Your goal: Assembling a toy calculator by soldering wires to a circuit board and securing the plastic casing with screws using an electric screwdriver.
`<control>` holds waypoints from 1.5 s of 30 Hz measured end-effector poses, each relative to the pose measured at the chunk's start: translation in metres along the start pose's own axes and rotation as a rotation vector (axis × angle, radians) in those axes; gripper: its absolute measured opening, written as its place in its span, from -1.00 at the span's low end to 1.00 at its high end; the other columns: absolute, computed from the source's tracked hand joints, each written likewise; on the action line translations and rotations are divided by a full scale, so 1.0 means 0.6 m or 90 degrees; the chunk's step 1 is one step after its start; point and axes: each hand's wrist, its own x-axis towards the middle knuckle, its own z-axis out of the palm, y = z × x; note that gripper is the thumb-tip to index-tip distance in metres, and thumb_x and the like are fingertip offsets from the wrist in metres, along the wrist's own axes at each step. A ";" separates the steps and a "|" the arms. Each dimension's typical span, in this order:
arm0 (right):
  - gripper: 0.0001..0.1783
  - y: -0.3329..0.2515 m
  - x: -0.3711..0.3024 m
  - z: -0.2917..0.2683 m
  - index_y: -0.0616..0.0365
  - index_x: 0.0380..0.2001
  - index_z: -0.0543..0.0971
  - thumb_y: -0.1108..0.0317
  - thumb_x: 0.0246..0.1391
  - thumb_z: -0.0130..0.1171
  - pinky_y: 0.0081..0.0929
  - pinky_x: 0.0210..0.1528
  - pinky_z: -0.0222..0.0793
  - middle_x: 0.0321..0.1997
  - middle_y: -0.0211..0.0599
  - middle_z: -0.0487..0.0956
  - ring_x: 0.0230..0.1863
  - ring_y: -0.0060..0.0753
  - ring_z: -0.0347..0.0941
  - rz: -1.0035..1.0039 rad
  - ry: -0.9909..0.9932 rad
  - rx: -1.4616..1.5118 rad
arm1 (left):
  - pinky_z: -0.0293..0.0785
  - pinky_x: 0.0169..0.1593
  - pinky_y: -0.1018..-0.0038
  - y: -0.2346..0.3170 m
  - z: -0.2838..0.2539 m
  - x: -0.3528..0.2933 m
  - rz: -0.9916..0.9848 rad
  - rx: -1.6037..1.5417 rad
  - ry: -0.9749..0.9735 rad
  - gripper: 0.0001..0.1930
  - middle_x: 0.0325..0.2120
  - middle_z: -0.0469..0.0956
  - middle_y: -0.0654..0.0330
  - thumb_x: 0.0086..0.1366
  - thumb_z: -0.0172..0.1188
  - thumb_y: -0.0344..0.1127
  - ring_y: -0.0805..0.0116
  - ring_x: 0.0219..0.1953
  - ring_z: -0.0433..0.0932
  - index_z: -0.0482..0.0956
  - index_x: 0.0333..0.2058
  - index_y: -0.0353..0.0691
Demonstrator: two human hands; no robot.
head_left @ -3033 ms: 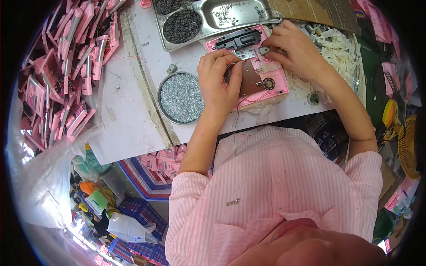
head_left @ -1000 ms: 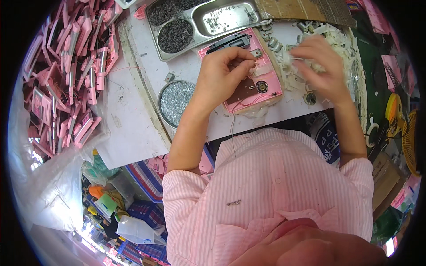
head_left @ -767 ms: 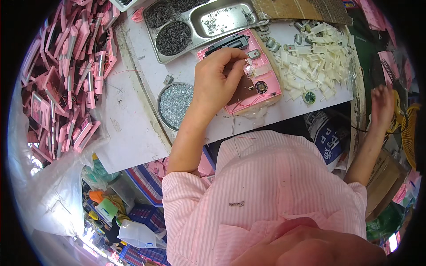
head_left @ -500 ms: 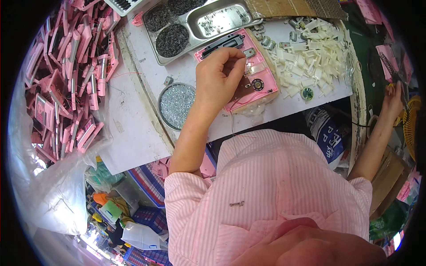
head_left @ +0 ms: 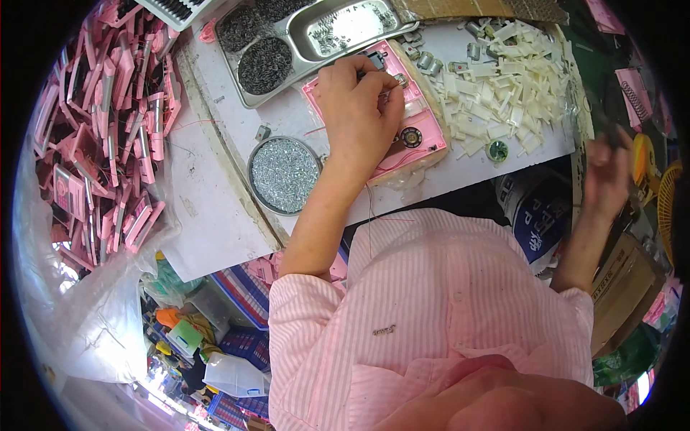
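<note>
A pink plastic casing lies on the table in front of me, with a round black part, a small metal motor and thin wires in it. My left hand rests over its left half, fingers curled and thumb bent toward the index finger. Whatever the fingertips hold is hidden; a dark part shows beside them. Off the table's right edge, my right hand is smeared by motion. Something dark is near its fingers, too blurred to name.
Left of the casing stands a round dish of small screws. Behind are a metal tray with springs and a cardboard piece. White plastic parts are heaped at right, pink casings at far left. A coiled spring hangs at right.
My right hand has moved left, closer to the table's edge. My left hand has shifted slightly over the casing, its fingers now covering more of the black part.
</note>
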 end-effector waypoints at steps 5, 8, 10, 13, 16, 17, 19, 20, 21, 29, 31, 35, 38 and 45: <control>-0.71 0.050 -0.027 0.215 0.27 -0.07 0.52 0.58 0.13 0.29 -0.78 -0.43 0.17 -0.35 -0.49 0.60 -0.43 -0.83 0.34 0.040 -0.238 -0.191 | 0.26 -0.06 0.20 0.003 0.005 0.003 -0.013 0.008 -0.004 -0.88 -0.24 0.48 0.23 -0.05 0.40 -0.40 0.12 -0.15 0.38 0.67 -0.47 -0.12; -0.71 0.071 -0.028 0.254 0.27 -0.06 0.51 0.58 0.15 0.29 -0.78 -0.40 0.17 -0.34 -0.49 0.59 -0.41 -0.83 0.32 0.026 -0.314 -0.197 | 0.25 -0.03 0.23 0.004 0.000 0.003 -0.031 0.026 -0.032 -0.87 -0.24 0.49 0.22 -0.01 0.44 -0.34 0.16 -0.13 0.41 0.72 -0.42 -0.14; -0.72 0.079 -0.028 0.267 0.28 -0.07 0.50 0.57 0.16 0.29 -0.78 -0.38 0.17 -0.34 -0.49 0.58 -0.40 -0.83 0.32 0.031 -0.331 -0.201 | 0.24 -0.03 0.23 0.003 0.000 0.003 -0.028 0.033 -0.029 -0.86 -0.24 0.49 0.23 -0.01 0.44 -0.34 0.16 -0.13 0.41 0.72 -0.42 -0.13; -0.72 0.087 -0.027 0.275 0.28 -0.06 0.49 0.56 0.18 0.29 -0.77 -0.35 0.19 -0.33 -0.48 0.57 -0.38 -0.81 0.32 0.003 -0.350 -0.224 | 0.23 -0.03 0.22 0.004 -0.001 0.004 -0.026 0.042 -0.031 -0.87 -0.25 0.49 0.24 -0.01 0.43 -0.33 0.16 -0.14 0.41 0.72 -0.42 -0.11; -0.72 0.084 -0.027 0.280 0.28 -0.06 0.49 0.57 0.18 0.29 -0.76 -0.33 0.20 -0.32 -0.47 0.56 -0.36 -0.79 0.33 0.024 -0.361 -0.214 | 0.23 -0.03 0.22 0.003 -0.001 0.004 -0.024 0.039 -0.032 -0.87 -0.25 0.48 0.24 -0.01 0.42 -0.33 0.16 -0.14 0.42 0.71 -0.43 -0.10; -0.72 0.085 -0.027 0.280 0.28 -0.06 0.49 0.57 0.18 0.28 -0.76 -0.33 0.20 -0.32 -0.47 0.56 -0.36 -0.79 0.33 0.020 -0.367 -0.213 | 0.23 -0.03 0.22 0.003 -0.001 0.004 -0.023 0.037 -0.032 -0.87 -0.25 0.48 0.24 -0.01 0.42 -0.33 0.17 -0.14 0.42 0.71 -0.43 -0.10; -0.72 0.088 -0.026 0.282 0.28 -0.06 0.49 0.57 0.19 0.28 -0.76 -0.33 0.21 -0.31 -0.46 0.56 -0.35 -0.79 0.33 0.014 -0.380 -0.208 | 0.22 -0.03 0.22 0.003 -0.002 0.005 -0.024 0.042 -0.035 -0.87 -0.26 0.48 0.25 -0.02 0.42 -0.33 0.17 -0.14 0.42 0.71 -0.43 -0.10; -0.73 0.088 -0.026 0.283 0.28 -0.06 0.49 0.57 0.19 0.28 -0.76 -0.33 0.21 -0.32 -0.46 0.56 -0.35 -0.79 0.33 0.014 -0.380 -0.212 | 0.22 -0.03 0.22 0.004 -0.002 0.005 -0.025 0.045 -0.037 -0.87 -0.26 0.48 0.25 -0.02 0.42 -0.33 0.17 -0.14 0.42 0.70 -0.43 -0.10; -0.73 0.088 -0.026 0.285 0.28 -0.07 0.49 0.57 0.19 0.28 -0.76 -0.33 0.21 -0.32 -0.46 0.56 -0.35 -0.79 0.33 0.014 -0.380 -0.215 | 0.22 -0.03 0.22 0.003 -0.003 0.005 -0.024 0.041 -0.037 -0.87 -0.26 0.48 0.25 -0.02 0.42 -0.33 0.17 -0.14 0.42 0.70 -0.43 -0.10; -0.73 0.091 -0.029 0.291 0.28 -0.07 0.49 0.56 0.19 0.28 -0.76 -0.34 0.21 -0.31 -0.45 0.58 -0.37 -0.79 0.35 0.013 -0.378 -0.236 | 0.21 -0.02 0.21 0.002 -0.003 0.005 -0.021 0.043 -0.040 -0.86 -0.25 0.48 0.26 -0.02 0.43 -0.32 0.17 -0.13 0.41 0.69 -0.43 -0.10; -0.74 0.092 -0.029 0.289 0.28 -0.07 0.49 0.55 0.19 0.28 -0.77 -0.34 0.23 -0.30 -0.43 0.59 -0.36 -0.79 0.35 0.023 -0.386 -0.243 | 0.21 -0.02 0.21 0.003 -0.004 0.004 -0.025 0.048 -0.045 -0.86 -0.25 0.48 0.26 -0.02 0.43 -0.32 0.17 -0.12 0.41 0.69 -0.42 -0.09; -0.73 0.087 -0.026 0.276 0.30 -0.08 0.51 0.54 0.18 0.31 -0.76 -0.31 0.27 -0.28 -0.40 0.60 -0.34 -0.77 0.39 -0.021 -0.391 -0.268 | 0.21 -0.01 0.20 0.004 -0.004 0.004 -0.019 0.053 -0.046 -0.85 -0.24 0.48 0.26 -0.01 0.42 -0.32 0.16 -0.11 0.41 0.69 -0.41 -0.08; -0.72 0.079 -0.025 0.278 0.31 -0.09 0.51 0.54 0.16 0.33 -0.75 -0.29 0.29 -0.26 -0.38 0.61 -0.32 -0.76 0.41 -0.050 -0.366 -0.229 | 0.21 -0.01 0.20 0.004 -0.005 0.004 -0.020 0.058 -0.048 -0.85 -0.24 0.48 0.27 -0.01 0.42 -0.33 0.16 -0.11 0.41 0.69 -0.40 -0.08; -0.71 0.079 -0.019 0.274 0.32 -0.08 0.51 0.55 0.16 0.33 -0.77 -0.28 0.29 -0.25 -0.36 0.62 -0.31 -0.76 0.42 -0.049 -0.358 -0.239 | 0.22 -0.01 0.20 0.005 -0.006 0.006 -0.020 0.068 -0.047 -0.84 -0.23 0.49 0.27 -0.02 0.43 -0.33 0.16 -0.10 0.43 0.70 -0.39 -0.10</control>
